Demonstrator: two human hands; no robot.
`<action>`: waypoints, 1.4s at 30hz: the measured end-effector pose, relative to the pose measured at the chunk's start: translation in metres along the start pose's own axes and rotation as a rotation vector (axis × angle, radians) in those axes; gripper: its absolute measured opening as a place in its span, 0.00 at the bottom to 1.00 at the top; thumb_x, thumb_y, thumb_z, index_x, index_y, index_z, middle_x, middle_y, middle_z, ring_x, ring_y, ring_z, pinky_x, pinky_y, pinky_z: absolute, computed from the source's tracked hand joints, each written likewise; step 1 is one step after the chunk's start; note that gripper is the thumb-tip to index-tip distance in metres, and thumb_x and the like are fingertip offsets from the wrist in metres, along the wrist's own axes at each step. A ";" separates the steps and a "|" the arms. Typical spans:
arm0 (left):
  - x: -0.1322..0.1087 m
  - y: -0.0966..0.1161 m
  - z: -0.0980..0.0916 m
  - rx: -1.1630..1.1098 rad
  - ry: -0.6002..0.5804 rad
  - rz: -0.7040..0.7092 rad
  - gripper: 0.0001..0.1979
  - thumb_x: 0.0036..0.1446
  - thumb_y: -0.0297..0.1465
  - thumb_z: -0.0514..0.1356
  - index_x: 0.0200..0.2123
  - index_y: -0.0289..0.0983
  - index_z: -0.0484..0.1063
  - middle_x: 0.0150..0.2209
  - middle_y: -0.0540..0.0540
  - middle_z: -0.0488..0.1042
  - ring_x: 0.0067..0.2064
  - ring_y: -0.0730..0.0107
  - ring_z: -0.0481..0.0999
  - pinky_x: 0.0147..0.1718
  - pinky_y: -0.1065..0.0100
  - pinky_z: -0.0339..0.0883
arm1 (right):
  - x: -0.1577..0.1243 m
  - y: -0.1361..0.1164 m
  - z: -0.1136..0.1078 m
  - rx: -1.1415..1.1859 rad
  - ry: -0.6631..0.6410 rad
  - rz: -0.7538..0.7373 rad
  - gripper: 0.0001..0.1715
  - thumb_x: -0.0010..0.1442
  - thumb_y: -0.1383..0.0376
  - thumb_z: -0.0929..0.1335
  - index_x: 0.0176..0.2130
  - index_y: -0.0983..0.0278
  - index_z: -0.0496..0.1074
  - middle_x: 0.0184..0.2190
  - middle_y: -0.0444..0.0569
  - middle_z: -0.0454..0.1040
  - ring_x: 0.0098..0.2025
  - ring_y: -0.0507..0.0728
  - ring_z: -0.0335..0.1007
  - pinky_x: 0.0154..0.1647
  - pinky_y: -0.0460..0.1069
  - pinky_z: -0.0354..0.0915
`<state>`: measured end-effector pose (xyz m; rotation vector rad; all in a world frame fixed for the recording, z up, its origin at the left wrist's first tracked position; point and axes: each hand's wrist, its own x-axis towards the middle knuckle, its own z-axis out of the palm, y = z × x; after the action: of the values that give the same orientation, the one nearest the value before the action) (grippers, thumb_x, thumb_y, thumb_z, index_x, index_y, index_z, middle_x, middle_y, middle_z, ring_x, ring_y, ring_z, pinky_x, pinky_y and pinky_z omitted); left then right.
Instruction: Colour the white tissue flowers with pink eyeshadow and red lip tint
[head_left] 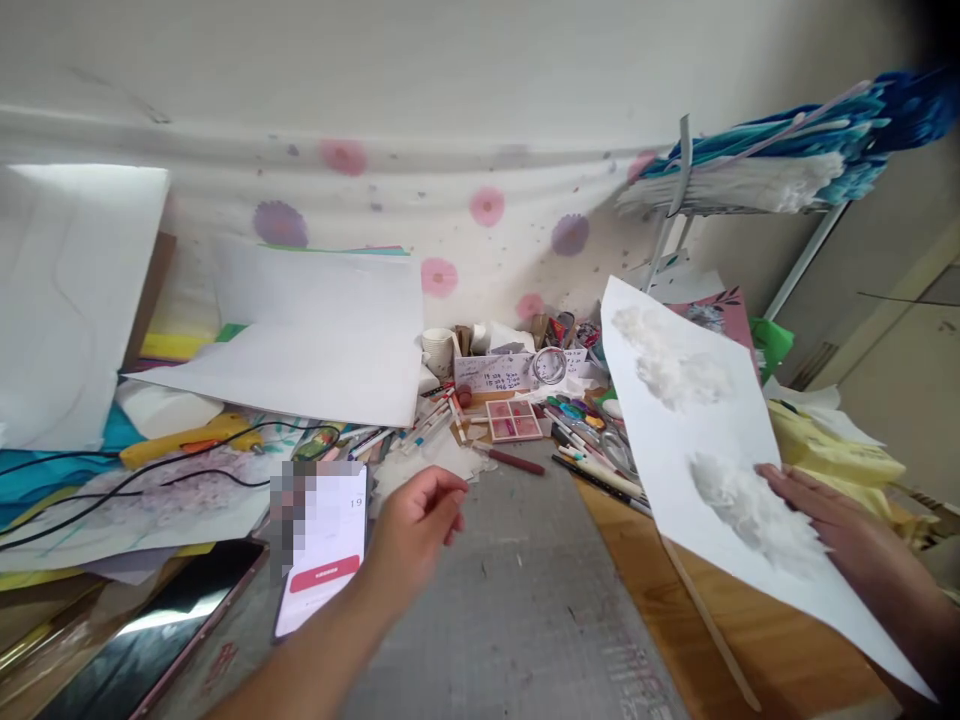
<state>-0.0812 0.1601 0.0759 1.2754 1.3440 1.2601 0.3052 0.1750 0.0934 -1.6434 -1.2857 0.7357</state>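
My left hand (421,518) hovers over the grey cutting mat (517,590), its fingers curled together, with nothing visible in them. Just left of it lies a lit phone (330,545) with a red button on its screen. At the right, my right hand (840,515) grips the right edge of a white sheet of paper (697,440), fingers along its front and the thumb hidden. The sheet is raised and tilted above the wooden tabletop. Fluffy white tufts (754,510) lie on its lower part, and another fluffy white clump (675,360) sits higher up.
A yellow glue gun (191,440) with a black cord rests at left, above a dark tablet-like device (161,630). Pens, a red-handled tool (516,460) and a small pink palette (514,420) crowd the mat's far edge. Blue and white pipe cleaners (787,150) sit on a rack.
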 end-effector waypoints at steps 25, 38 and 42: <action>-0.014 -0.017 0.007 0.794 -0.225 0.839 0.09 0.53 0.22 0.53 0.30 0.37 0.71 0.25 0.48 0.74 0.27 0.69 0.74 0.24 0.72 0.63 | 0.066 -0.041 0.156 -0.649 -0.357 -0.595 0.11 0.65 0.63 0.65 0.46 0.64 0.73 0.46 0.54 0.75 0.49 0.60 0.71 0.52 0.58 0.65; -0.003 -0.029 0.011 0.957 -0.442 0.580 0.07 0.46 0.23 0.59 0.29 0.37 0.74 0.28 0.45 0.78 0.29 0.64 0.75 0.25 0.68 0.54 | 0.158 -0.083 0.249 -0.976 -0.620 -0.661 0.20 0.65 0.60 0.68 0.54 0.64 0.68 0.53 0.53 0.70 0.49 0.60 0.71 0.48 0.60 0.70; -0.007 -0.018 0.007 0.759 -0.388 0.450 0.07 0.51 0.25 0.56 0.30 0.36 0.75 0.30 0.42 0.78 0.32 0.59 0.76 0.29 0.65 0.60 | 0.157 -0.100 0.235 -0.813 -0.555 -0.630 0.18 0.65 0.60 0.67 0.53 0.64 0.69 0.53 0.53 0.71 0.49 0.60 0.71 0.48 0.59 0.70</action>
<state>-0.0754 0.1545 0.0567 2.3165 1.3238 0.7033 0.1052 0.3982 0.0959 -1.4832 -2.5925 0.2681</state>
